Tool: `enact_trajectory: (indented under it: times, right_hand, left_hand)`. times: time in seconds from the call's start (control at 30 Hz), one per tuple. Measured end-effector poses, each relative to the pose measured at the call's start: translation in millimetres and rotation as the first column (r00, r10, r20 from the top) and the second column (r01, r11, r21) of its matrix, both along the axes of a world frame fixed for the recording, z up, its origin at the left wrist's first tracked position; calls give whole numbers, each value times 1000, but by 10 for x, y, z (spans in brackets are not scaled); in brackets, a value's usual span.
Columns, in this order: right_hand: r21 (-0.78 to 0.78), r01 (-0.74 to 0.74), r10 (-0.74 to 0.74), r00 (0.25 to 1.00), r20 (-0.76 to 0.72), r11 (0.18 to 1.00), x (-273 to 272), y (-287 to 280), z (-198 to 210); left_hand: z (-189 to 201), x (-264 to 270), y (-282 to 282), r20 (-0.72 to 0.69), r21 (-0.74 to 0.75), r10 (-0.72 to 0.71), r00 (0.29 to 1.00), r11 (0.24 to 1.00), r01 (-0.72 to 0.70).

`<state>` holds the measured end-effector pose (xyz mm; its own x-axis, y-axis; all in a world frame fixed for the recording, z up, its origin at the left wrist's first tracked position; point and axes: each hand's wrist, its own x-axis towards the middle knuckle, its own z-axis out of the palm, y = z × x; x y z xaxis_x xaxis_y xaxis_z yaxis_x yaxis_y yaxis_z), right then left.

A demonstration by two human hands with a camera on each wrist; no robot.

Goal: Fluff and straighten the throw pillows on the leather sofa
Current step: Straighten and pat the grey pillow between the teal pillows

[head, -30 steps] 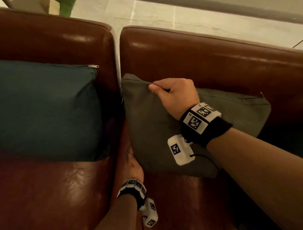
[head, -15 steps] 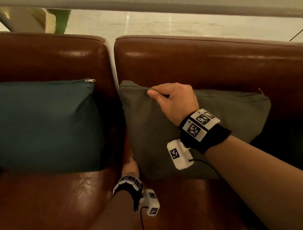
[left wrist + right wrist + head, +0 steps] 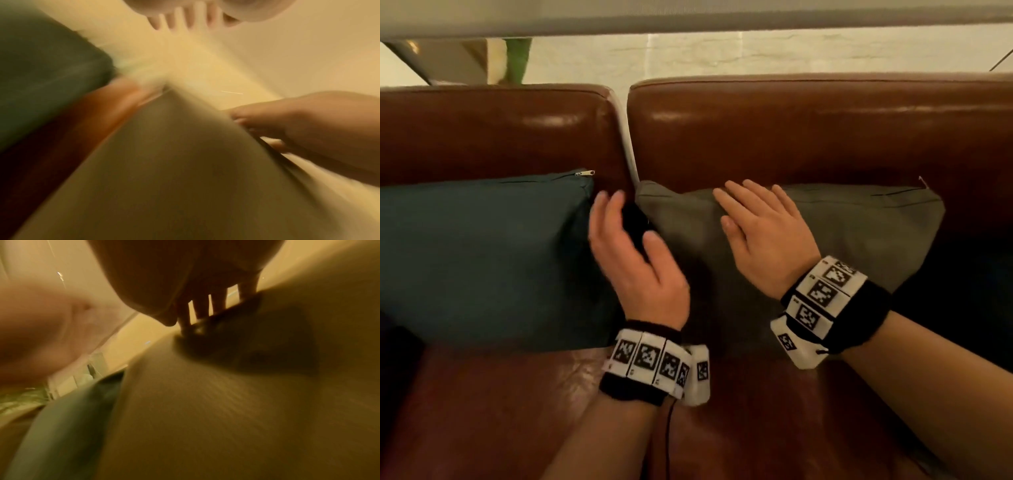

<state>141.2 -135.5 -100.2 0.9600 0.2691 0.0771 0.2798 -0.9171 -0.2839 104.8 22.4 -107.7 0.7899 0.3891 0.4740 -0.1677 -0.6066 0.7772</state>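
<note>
Head view: the olive pillow (image 3: 859, 233) leans against the right back cushion of the leather sofa (image 3: 808, 137), its left corner at the gap between cushions. The right hand (image 3: 763, 236) lies flat on its upper face, fingers straight. The left hand (image 3: 633, 260), relaxed and holding nothing, hangs between it and the teal pillow (image 3: 482, 257) on the left seat.

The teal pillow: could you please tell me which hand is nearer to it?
Left. The left hand is open at the teal pillow's right edge, in the gap between the pillows; the right hand lies flat on the olive pillow.
</note>
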Motion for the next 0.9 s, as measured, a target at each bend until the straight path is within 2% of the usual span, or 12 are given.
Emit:
enact_trajectory:
  times: [0.03, 0.1, 0.17, 0.2, 0.27, 0.33, 0.4, 0.5, 0.57, 0.67, 0.8, 0.9]
  right_hand:
    - [-11, 6, -6, 1000, -1, 1000, -48, -50, -35]
    - [-71, 19, -21, 1000, -23, 997, -88, -196, -100]
    - [-172, 39, -50, 997, -59, 984, -127, -441, -148]
    - [-220, 47, -65, 995, -74, 974, -163, -606, -180]
    - [-281, 109, -131, 989, -61, 953, -246, -961, -236]
    - [-245, 287, -313, 947, -76, 926, -297, -1208, -231]
    - [-146, 417, -431, 899, -79, 897, -268, -1165, -181]
    - [-137, 200, -206, 978, -36, 970, -247, -759, -134]
    - [-205, 75, -91, 993, -69, 976, -264, -764, -207]
    - [-245, 220, -249, 964, -94, 944, -321, -1293, -309]
    - [-227, 494, -522, 849, -79, 839, -462, -1717, -254]
    - [-119, 331, -333, 943, 1, 936, -317, -1258, -111]
  left_hand:
    - [150, 134, -77, 8, 188, -154, 988, 971, 150]
    - [140, 384, -184, -256, 483, -351, 901, 761, 433]
    - [-95, 576, -75, -513, 619, -293, 807, 524, 585]
    - [-209, 651, 60, -575, 641, -229, 785, 470, 607]
    - [-286, 717, 310, -602, 655, -83, 794, 518, 550]
    - [-180, 693, 280, -587, 656, -9, 810, 582, 481]
    - [-6, 580, -89, -524, 659, -94, 846, 584, 473]
    - [-71, 477, -546, -580, 613, -312, 752, 441, 656]
    - [-215, 526, -471, -647, 602, -254, 719, 408, 686]
    - [-320, 580, -237, -666, 621, -159, 729, 423, 660]
    - [-87, 562, -431, -649, 627, -99, 754, 493, 604]
    - [-5, 488, -907, -628, 602, -207, 750, 481, 637]
